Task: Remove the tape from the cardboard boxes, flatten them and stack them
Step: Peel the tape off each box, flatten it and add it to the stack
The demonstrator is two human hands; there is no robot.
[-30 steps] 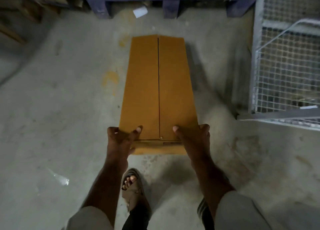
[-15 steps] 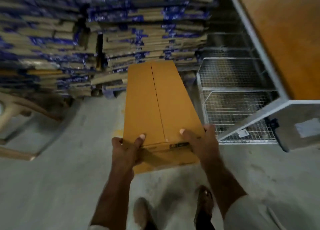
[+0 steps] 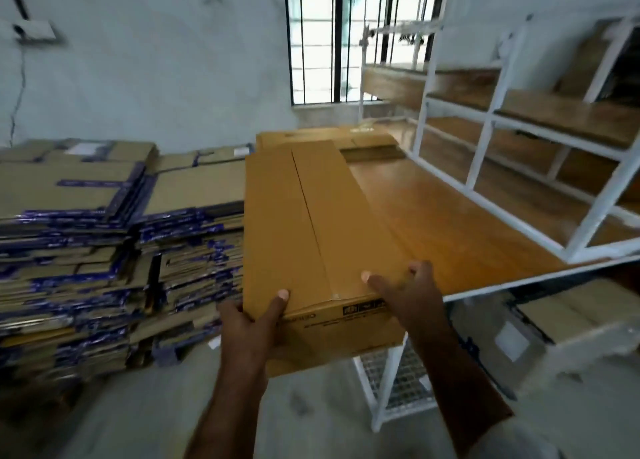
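Observation:
A long brown cardboard box, closed with a seam down its top, is held up in the air at chest height. My left hand grips its near left corner, thumb on top. My right hand grips its near right corner, thumb on top too. The box's far end points over the left edge of a wooden shelf top. To the left stand tall stacks of flattened boxes with blue tape. More flat cardboard lies at the far end of the shelf top.
A white metal shelving frame rises at the right, with wooden shelves. A wire-mesh cage sits under the shelf top, and a grey box lies beside it. A barred window is in the far wall. Concrete floor lies below.
The box has been lifted from the floor to chest height with both hands on its near end. The view has swung up from the floor to the stacks, shelf and window.

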